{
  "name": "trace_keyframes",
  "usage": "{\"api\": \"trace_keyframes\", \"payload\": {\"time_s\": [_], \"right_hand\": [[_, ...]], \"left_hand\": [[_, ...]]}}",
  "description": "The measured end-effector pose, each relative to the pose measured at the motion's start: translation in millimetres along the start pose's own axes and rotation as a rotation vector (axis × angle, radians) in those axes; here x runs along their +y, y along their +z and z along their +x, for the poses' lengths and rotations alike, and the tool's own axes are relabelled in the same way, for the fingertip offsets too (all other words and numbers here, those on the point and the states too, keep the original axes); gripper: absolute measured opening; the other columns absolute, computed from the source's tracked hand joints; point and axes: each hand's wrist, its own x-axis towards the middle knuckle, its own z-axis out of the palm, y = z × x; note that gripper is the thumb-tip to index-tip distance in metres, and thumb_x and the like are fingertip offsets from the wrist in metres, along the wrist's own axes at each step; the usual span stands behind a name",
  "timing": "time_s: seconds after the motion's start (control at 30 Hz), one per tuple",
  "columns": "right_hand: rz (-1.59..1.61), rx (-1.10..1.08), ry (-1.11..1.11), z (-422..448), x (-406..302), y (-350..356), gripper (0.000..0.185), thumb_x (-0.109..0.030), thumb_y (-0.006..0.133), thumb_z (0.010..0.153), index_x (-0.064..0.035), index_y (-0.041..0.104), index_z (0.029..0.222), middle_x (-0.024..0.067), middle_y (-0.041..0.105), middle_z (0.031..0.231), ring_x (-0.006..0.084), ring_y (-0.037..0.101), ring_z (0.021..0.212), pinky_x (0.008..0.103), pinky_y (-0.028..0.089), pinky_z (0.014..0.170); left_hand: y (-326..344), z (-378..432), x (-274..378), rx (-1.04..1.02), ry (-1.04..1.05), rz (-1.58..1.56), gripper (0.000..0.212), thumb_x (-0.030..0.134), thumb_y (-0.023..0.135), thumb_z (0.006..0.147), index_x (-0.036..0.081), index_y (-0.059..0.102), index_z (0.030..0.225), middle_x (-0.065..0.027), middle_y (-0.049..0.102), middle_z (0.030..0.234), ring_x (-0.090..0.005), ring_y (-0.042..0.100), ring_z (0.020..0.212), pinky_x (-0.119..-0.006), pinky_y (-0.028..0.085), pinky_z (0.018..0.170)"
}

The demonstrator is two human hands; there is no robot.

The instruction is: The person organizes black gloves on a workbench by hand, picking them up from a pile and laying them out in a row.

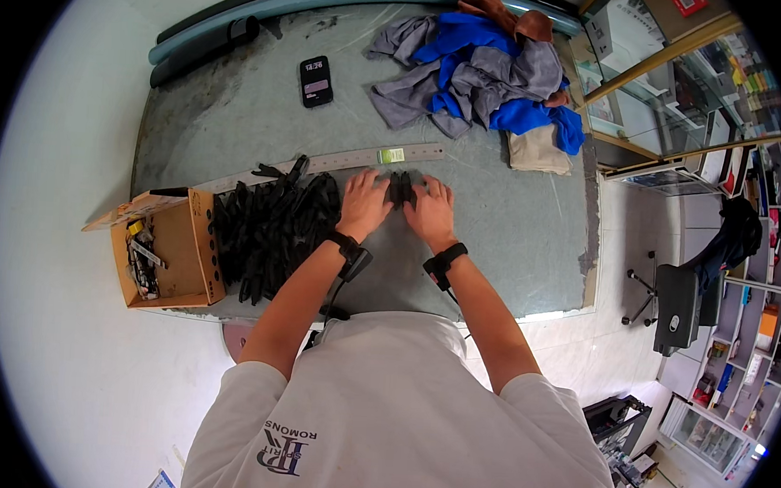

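Between my two hands, a short row of small black pieces (400, 189) stands on the grey tabletop (496, 249). My left hand (365, 206) has its thumb against the left side of the row, and the thumb of my right hand (431, 210) bears on the right side. The two hands pinch the row between them, fingers pointing forward. A large heap of similar black pieces (275, 231) lies left of my left hand; they are too dark to identify closely. Just beyond my fingertips runs a steel ruler (348, 159) with a green-and-white label on it.
An open cardboard box (181, 253) with small items sits left of the heap. Farther off lie a smartphone (316, 81), grey and blue cloths (479, 76), a folded beige cloth (540, 149) and long rolls (350, 0). Right of the table are a glass cabinet (664, 79) and an office chair (682, 306).
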Motion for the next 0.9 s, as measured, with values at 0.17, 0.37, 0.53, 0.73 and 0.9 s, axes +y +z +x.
{"api": "trace_keyframes", "payload": {"time_s": [0.17,0.37,0.53,0.73,0.9], "right_hand": [[-0.016,0.017,0.002,-1.4,-0.8,1.4,0.048,-0.027,0.081,0.082,-0.0066,0.073,0.124,0.0147,0.058,0.144,0.0336,0.052,0.138,0.0564,0.035,0.12],[0.014,0.033,-0.011,-6.1,0.4,-0.2,0.049,-0.026,0.081,0.081,-0.0072,0.072,0.125,0.0157,0.058,0.144,0.0345,0.053,0.137,0.0542,0.036,0.119],[0.026,0.041,-0.015,-11.7,5.6,0.3,0.049,-0.025,0.08,0.081,-0.0079,0.072,0.127,0.0164,0.059,0.144,0.0351,0.053,0.137,0.0539,0.037,0.119],[0.009,0.013,-0.033,-13.3,7.8,0.6,0.049,-0.024,0.078,0.081,-0.0092,0.071,0.127,0.0174,0.058,0.144,0.0362,0.053,0.137,0.0531,0.037,0.119],[0.018,0.014,-0.024,-14.5,4.2,-2.6,0.051,-0.021,0.077,0.081,-0.0085,0.069,0.13,0.0183,0.057,0.145,0.0366,0.052,0.137,0.0526,0.038,0.118]], "left_hand": [[5.4,-0.7,-1.0,0.041,0.022,0.032,0.059,0.031,0.08,0.091,0.009,0.063,0.142,-0.0139,0.052,0.152,-0.0339,0.042,0.147,-0.05,0.031,0.123],[11.3,-3.2,-6.6,0.084,0.07,0.048,0.056,0.029,0.079,0.091,0.007,0.063,0.14,-0.0135,0.054,0.148,-0.0334,0.045,0.143,-0.05,0.033,0.121],[12.4,-2.7,-4.6,0.086,0.057,0.01,0.056,0.028,0.079,0.092,0.007,0.062,0.141,-0.014,0.054,0.149,-0.0346,0.047,0.141,-0.051,0.035,0.12],[11.0,-3.4,-6.9,0.055,0.04,0.013,0.055,0.027,0.077,0.094,0.008,0.061,0.143,-0.0135,0.054,0.15,-0.0369,0.048,0.14,-0.052,0.035,0.12],[12.8,-5.6,-11.1,0.051,0.045,-0.011,0.055,0.026,0.075,0.096,0.011,0.059,0.146,-0.0131,0.053,0.151,-0.0363,0.047,0.141,-0.053,0.033,0.121]]}}
